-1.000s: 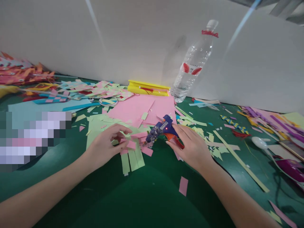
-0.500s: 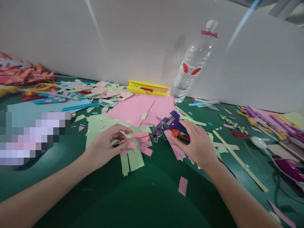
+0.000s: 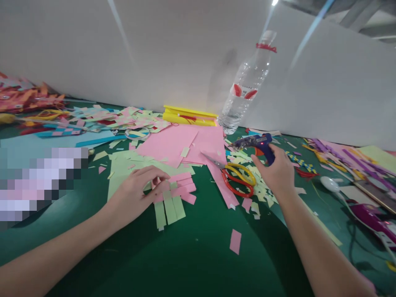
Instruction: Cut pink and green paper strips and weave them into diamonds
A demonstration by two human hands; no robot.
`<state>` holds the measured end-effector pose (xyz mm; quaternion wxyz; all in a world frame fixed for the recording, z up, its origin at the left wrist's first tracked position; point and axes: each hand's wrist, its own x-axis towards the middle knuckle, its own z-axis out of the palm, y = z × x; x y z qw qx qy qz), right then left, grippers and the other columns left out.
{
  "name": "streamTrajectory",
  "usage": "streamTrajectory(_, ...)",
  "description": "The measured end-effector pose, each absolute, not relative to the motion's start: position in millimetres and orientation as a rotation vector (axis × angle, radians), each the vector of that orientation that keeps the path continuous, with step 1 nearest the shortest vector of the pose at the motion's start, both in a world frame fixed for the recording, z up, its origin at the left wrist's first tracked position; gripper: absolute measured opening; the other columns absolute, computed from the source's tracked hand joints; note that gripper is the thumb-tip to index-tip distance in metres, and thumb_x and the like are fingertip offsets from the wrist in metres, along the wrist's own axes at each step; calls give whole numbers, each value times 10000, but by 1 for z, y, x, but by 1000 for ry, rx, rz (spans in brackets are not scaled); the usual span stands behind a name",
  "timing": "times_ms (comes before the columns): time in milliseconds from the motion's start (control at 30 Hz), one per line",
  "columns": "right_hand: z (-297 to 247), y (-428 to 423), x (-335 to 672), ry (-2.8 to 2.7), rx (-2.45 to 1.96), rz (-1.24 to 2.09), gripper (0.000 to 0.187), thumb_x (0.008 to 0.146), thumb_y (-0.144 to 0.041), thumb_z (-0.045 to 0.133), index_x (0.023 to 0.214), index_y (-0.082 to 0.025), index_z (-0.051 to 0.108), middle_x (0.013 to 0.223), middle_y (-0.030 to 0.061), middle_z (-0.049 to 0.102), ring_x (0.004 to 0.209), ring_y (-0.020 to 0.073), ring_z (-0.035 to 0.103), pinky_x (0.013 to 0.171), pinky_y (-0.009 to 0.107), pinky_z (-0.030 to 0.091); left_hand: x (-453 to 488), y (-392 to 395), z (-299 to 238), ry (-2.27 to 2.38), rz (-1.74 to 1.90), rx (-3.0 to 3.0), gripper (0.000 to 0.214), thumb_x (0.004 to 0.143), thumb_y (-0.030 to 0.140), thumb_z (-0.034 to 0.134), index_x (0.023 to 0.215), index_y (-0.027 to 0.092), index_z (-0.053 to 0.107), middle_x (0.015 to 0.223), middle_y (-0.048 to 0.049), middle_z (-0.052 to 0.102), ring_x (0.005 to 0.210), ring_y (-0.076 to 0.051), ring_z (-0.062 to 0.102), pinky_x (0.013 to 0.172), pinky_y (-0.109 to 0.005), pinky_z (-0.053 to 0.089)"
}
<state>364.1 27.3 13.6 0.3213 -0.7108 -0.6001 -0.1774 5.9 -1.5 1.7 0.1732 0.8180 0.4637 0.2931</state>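
Observation:
My right hand (image 3: pixel 277 168) is wrapped around a blue hot glue gun (image 3: pixel 262 145) with an orange trigger, a red light glowing on its side. Its nozzle, coated in glue residue, points left above paper scraps. On the table, my left hand (image 3: pixel 140 187) has its fingers closed at the left edge of a small weave of pink and green paper strips (image 3: pixel 175 196). The fingertips partly cover that edge. Between the hands lie scissors (image 3: pixel 239 177) with red and yellow handles, their blades over pink paper sheets (image 3: pixel 204 144). Beneath the left hand is a green paper sheet (image 3: pixel 119 167).
A water bottle (image 3: pixel 244 88) leans against the grey wall, beside a yellow folded piece (image 3: pixel 188 116). Woven paper pieces (image 3: pixel 136 117) are heaped at back left. A purple device (image 3: pixel 369 218) with a cable lies at right. Green paper scraps (image 3: pixel 262 192) are scattered near the scissors.
My right hand has carried the glue gun right and up, away from the weave, uncovering the scissors. My left hand stays at the weave, its fingers now closer to the strips.

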Motion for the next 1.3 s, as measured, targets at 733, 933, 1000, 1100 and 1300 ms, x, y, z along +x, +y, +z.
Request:
streamTrajectory(733, 1, 125, 396, -1373, -2393, -231, 590, 754, -474, 587, 1076, 18, 549, 1028, 274, 610, 975, 373, 581, 788, 434, 441, 7, -2, 2, 1274, 722, 2582, 258, 916, 290, 375, 869, 219, 620, 897, -38, 670, 872, -208, 574, 840, -382, 374)
streamTrajectory(933, 13, 116, 390, -1454, -2298, -397, 651, 755, -448, 574, 1185, 25, 450, 1188, 303, 516, 1127, 400, 468, 877, 458, 389, 7, -2, 3, 1273, 728, 2557, 240, 899, 281, 404, 876, 223, 636, 914, -36, 676, 887, -209, 561, 852, -391, 375)
streamTrajectory(1000, 22, 104, 380, -1522, -2230, -437, 569, 769, -420, 547, 1169, -22, 477, 1140, 262, 559, 1087, 385, 498, 838, 448, 412, 6, -2, 2, 1278, 738, 2558, 247, 900, 285, 397, 891, 224, 636, 909, -39, 674, 889, -212, 558, 854, -397, 376)
streamTrajectory(1100, 28, 72, 356, -1712, -2076, -464, 355, 792, -380, 507, 1023, -116, 566, 955, 152, 639, 942, 318, 569, 753, 399, 445, 4, -1, 0, 1306, 753, 2574, 265, 909, 281, 371, 898, 225, 630, 901, -44, 665, 909, -221, 548, 859, -405, 378)
streamTrajectory(1300, 5, 1, 313, -2138, -1725, -627, 253, 848, -372, 470, 860, -156, 600, 764, 90, 639, 782, 260, 593, 645, 359, 470, 2, 0, -1, 1301, 772, 2562, 271, 894, 219, 354, 945, 220, 621, 943, -52, 649, 981, -224, 526, 890, -402, 380)
